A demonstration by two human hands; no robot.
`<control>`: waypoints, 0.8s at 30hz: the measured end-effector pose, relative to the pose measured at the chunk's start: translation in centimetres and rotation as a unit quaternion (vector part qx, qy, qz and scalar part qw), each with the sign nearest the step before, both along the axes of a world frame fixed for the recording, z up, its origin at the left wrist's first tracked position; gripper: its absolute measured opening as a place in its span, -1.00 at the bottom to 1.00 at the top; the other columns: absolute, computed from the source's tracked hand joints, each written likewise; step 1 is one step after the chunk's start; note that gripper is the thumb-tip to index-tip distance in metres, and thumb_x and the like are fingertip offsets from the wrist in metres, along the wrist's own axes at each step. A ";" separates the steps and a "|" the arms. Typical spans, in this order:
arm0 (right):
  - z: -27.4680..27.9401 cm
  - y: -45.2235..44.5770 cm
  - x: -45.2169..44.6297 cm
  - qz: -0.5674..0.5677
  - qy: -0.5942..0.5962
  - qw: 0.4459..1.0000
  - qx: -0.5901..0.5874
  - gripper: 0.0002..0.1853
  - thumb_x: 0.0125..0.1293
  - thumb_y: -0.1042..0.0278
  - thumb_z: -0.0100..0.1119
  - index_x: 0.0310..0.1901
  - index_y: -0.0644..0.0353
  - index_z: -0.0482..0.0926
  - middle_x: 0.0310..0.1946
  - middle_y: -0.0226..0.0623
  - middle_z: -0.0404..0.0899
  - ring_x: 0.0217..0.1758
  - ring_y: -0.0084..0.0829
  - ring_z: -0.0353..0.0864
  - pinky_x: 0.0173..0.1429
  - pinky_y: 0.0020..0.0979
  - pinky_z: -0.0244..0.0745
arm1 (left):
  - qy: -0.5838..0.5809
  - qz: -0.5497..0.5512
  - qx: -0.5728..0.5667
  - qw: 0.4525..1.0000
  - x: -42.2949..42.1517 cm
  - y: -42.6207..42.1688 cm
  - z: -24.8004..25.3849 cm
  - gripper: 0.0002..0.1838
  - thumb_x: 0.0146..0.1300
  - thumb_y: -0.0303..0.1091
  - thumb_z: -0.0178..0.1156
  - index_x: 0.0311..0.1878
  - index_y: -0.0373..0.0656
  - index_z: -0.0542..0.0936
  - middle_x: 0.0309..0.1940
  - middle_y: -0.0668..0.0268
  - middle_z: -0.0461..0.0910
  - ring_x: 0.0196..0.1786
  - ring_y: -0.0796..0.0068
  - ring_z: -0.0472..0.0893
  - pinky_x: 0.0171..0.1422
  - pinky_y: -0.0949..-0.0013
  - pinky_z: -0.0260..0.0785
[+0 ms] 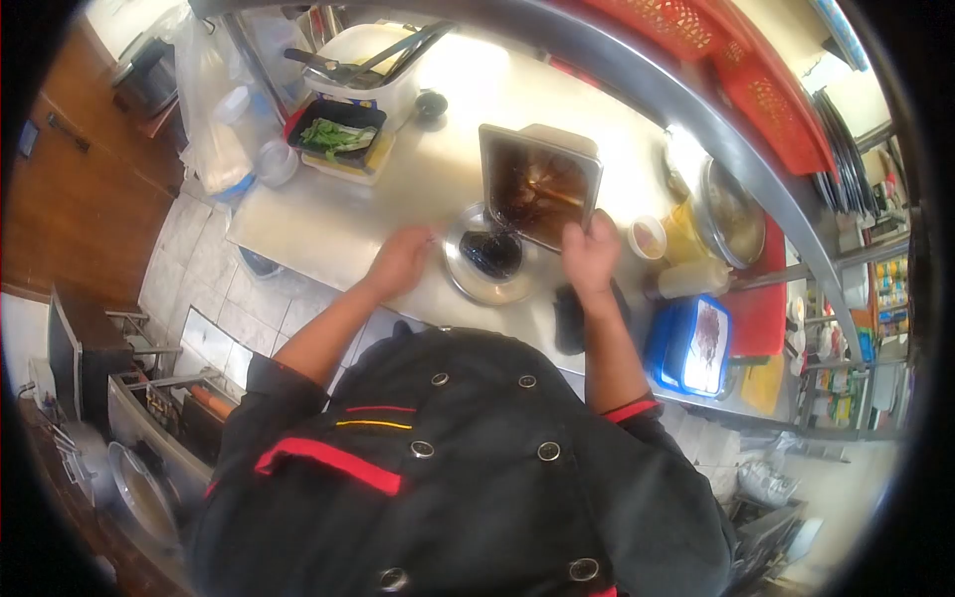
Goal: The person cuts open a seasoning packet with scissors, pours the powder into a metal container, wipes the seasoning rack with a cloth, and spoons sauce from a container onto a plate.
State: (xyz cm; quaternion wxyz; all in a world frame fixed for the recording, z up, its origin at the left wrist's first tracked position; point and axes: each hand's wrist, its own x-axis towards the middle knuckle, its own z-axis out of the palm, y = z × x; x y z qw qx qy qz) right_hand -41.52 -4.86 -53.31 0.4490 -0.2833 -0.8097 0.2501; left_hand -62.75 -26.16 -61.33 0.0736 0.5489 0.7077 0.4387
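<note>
My right hand [591, 255] grips the near right corner of a deep rectangular steel pan [552, 139], its inside coated with brown sauce. The pan is tilted, its lower corner over a round metal bowl [461, 275] on the counter. Dark, glossy liquid [491, 255] lies in the bowl. Just left of the bowl is my left hand [401, 262], fingers curled together near the rim. Whether they touch the rim or pinch something small is too blurred to make out.
Green leaves fill a black tray [340, 132] at the back left, before a white tub [370, 50] of utensils. On the right stand a small sauce cup [647, 238], a blue container [689, 343] and a glass lid [732, 214]. A metal shelf rail [686, 88] arches overhead.
</note>
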 end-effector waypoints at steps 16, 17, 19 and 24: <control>-0.3 -0.9 0.2 0.040 -0.017 0.999 0.024 -0.78 0.04 0.48 0.17 -0.58 0.26 0.30 -0.62 -0.11 0.28 -0.57 -0.12 0.30 -0.43 -0.20 0.31 | 0.041 -0.087 -0.029 0.995 0.1 0.3 1.5 -0.66 0.12 -0.59 0.08 -0.02 -0.17 0.61 -0.14 0.05 0.61 -0.02 -0.04 0.53 0.12 0.02 0.37; -0.4 -1.0 0.2 0.033 -0.019 0.999 0.026 -0.79 0.04 0.48 0.18 -0.57 0.27 0.31 -0.62 -0.10 0.30 -0.56 -0.11 0.31 -0.42 -0.20 0.32 | 0.049 -0.094 -0.022 0.994 -0.3 0.1 1.5 -0.68 0.12 -0.59 0.09 -0.04 -0.18 0.61 -0.14 0.04 0.60 -0.02 -0.05 0.53 0.12 0.02 0.36; -0.5 -1.0 -0.1 0.029 -0.021 0.999 0.028 -0.80 0.04 0.47 0.18 -0.56 0.27 0.32 -0.61 -0.09 0.31 -0.55 -0.10 0.32 -0.41 -0.20 0.33 | 0.057 -0.100 -0.014 0.993 -0.6 -0.1 1.5 -0.69 0.11 -0.59 0.10 -0.05 -0.18 0.61 -0.14 0.04 0.60 -0.03 -0.05 0.53 0.13 0.02 0.36; 0.1 -1.2 -0.1 -0.002 -0.045 0.999 -0.002 -0.81 0.06 0.46 0.17 -0.51 0.28 0.34 -0.58 -0.08 0.33 -0.54 -0.11 0.35 -0.38 -0.20 0.36 | 0.078 -0.070 -0.033 0.994 -0.7 0.0 0.3 -0.75 0.14 -0.57 0.10 -0.11 -0.18 0.61 -0.21 0.05 0.60 -0.07 -0.05 0.53 0.10 0.02 0.35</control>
